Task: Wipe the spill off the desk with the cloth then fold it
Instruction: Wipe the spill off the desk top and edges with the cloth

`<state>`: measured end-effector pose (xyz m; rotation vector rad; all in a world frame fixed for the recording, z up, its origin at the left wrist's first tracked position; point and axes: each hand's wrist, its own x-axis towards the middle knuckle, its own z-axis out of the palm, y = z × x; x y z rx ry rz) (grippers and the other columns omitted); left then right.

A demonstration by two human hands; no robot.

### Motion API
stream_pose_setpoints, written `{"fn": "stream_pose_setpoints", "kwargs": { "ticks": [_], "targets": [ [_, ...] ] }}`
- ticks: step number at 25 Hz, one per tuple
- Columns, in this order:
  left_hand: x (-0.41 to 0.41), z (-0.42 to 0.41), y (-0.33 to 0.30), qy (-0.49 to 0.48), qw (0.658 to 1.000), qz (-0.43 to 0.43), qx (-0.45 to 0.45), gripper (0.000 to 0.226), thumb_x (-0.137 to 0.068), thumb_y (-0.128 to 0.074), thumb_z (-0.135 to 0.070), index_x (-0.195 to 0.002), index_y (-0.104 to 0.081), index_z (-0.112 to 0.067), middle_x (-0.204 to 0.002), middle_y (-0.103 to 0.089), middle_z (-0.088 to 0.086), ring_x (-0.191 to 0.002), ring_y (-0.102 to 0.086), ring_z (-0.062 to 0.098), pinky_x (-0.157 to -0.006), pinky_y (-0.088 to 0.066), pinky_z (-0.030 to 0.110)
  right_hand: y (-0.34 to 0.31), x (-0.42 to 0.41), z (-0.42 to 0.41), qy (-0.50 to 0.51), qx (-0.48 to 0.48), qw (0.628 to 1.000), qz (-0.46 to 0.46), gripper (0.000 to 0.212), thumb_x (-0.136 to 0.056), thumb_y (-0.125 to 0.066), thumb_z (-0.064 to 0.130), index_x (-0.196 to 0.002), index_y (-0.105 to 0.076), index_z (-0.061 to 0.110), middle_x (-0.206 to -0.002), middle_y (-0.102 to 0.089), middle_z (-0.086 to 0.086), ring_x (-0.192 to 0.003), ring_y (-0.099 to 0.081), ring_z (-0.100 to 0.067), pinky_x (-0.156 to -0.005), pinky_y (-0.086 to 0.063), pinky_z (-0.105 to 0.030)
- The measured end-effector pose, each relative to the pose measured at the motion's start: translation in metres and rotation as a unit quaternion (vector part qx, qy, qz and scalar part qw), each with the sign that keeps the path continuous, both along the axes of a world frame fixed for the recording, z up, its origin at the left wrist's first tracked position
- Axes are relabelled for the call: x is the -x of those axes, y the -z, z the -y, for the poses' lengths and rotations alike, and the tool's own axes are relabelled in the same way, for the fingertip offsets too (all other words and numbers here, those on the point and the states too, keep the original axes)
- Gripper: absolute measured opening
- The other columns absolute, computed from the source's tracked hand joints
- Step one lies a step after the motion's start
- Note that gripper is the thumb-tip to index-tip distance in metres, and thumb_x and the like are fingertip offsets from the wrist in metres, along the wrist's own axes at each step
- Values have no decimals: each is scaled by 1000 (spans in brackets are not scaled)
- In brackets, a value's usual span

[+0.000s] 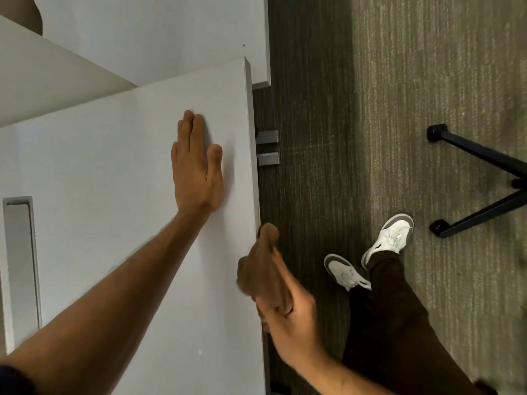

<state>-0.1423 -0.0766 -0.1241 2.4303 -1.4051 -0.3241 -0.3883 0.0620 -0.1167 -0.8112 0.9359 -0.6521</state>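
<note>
L hand [196, 169] lies flat on the white desk [114, 181], fingers straight and together, palm down near the desk's R edge; it holds nothing, looks like it's bracing. R hand [288, 317] is at that same edge, lower in view, fingers curled round a bunched brown cloth [261, 269]; the cloth sits against the edge, its top just touching the desk rim, most of it hanging over the carpet [427, 81] side. No spill visible on the desktop; there may be a faint reddish mark on the rim just above the cloth, too small to be sure. Judgement: top surface looks wiped or nearly so, w/ the edge prob. the last bit being cleaned. Folding not started, cloth is crumpled in the fist. Left to do: finish the edge, lay the cloth flat, fold it w/ both hands.
</note>
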Motion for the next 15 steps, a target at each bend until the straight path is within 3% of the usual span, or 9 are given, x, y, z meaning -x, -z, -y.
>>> {"fn": "stream_pose_setpoints", "kwargs": {
  "ticks": [2,4,7,9,11,13,15],
  "targets": [
    [1,1,-1,-2,1000,0,-3,73,-103,-18,-55,-163,-17,-15,-172,-12,1,-159,-7,17,-130,-8,45,3,0,-12,-22,43,999,2,66,-96,-68,26,-153,-36,36,-158,-43,1,-145,-43,-25,-114,-42,-44],
    [2,1,-3,-4,1000,3,-5,76,-102,-15,-60,-163,-16,-15,-172,-11,1,-160,-6,17,-130,-7,45,11,-3,-5,-29,56,998,-10,69,-95,-69,21,-154,-36,34,-159,-42,2,-146,-41,-21,-115,-40,-50],
    [4,2,-4,0,1000,-1,-3,88,-97,-6,-72,-163,-16,-15,-172,-10,1,-160,-6,17,-130,-5,42,17,-13,10,-37,81,994,-56,68,-94,-65,40,-154,-33,36,-153,-48,12,-137,-51,-11,-109,-44,-54],
    [6,2,-5,-2,1000,1,-7,92,-95,-4,-75,-163,-16,-15,-172,-10,2,-160,-6,17,-130,-5,41,16,-21,26,-35,44,998,-18,67,-94,-63,46,-153,-33,38,-153,-50,9,-137,-51,-12,-111,-46,-48],
    [7,2,-7,-5,1000,2,-11,88,-97,-6,-71,-163,-15,-15,-172,-10,2,-160,-6,18,-130,-6,44,14,-25,52,-34,19,999,13,60,-93,-65,45,-148,-41,42,-143,-59,10,-133,-56,-13,-106,-50,-32],
    [6,2,-6,-3,1000,0,-11,81,-99,-12,-64,-163,-15,-15,-173,-10,2,-160,-6,17,-129,-7,47,16,-26,86,-24,5,1000,17,43,-90,-68,39,-131,-58,51,-118,-73,15,-115,-68,-14,-92,-57,-24],
    [5,0,-5,-3,1000,0,-8,78,-100,-14,-62,-163,-16,-15,-172,-10,1,-160,-6,16,-129,-8,47,27,-15,111,46,-50,997,25,30,-86,-70,30,-111,-71,48,-108,-76,9,-104,-72,-13,-84,-60,-25]
  ]
}}
